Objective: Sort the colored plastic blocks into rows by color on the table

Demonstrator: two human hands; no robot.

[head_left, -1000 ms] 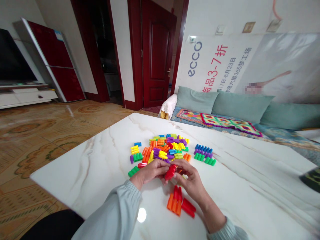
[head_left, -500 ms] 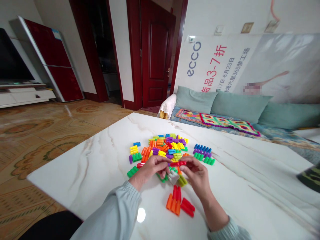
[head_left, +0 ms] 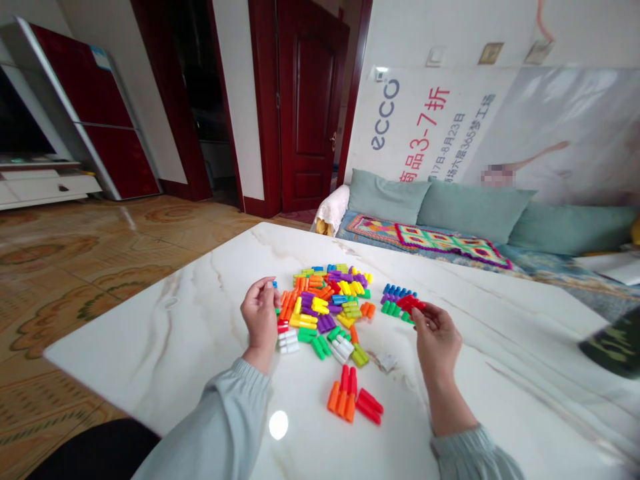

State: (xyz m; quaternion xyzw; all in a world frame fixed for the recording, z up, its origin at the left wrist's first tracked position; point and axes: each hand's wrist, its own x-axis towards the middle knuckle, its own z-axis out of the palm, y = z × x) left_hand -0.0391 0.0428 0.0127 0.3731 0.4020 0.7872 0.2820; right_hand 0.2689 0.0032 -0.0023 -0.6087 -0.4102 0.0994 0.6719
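Many coloured plastic pieces lie in a pile (head_left: 325, 300) on the white marbled table (head_left: 200, 340). My right hand (head_left: 440, 337) holds a red piece (head_left: 411, 304) above the rows of blue, purple and green pieces (head_left: 399, 293) right of the pile. At the pile's left edge is my left hand (head_left: 261, 310), its fingers curled over a small blue piece (head_left: 275, 285); whether it grips that piece is unclear. Nearer to me lie a joined orange and red piece (head_left: 343, 397) and a separate red piece (head_left: 370, 405). A clear or whitish piece (head_left: 387, 362) lies beside them.
Behind the table stands a sofa with green cushions (head_left: 470, 210) and a knitted cover (head_left: 450, 245). A dark camouflage-patterned object (head_left: 613, 347) is at the right edge. A dark red door (head_left: 313, 113) and a red refrigerator (head_left: 90, 113) are farther back.
My hands have moved apart from over the pile. The right one has carried the red piece to the right-hand rows; the left one has moved to the pile's left side. The view has shifted slightly.
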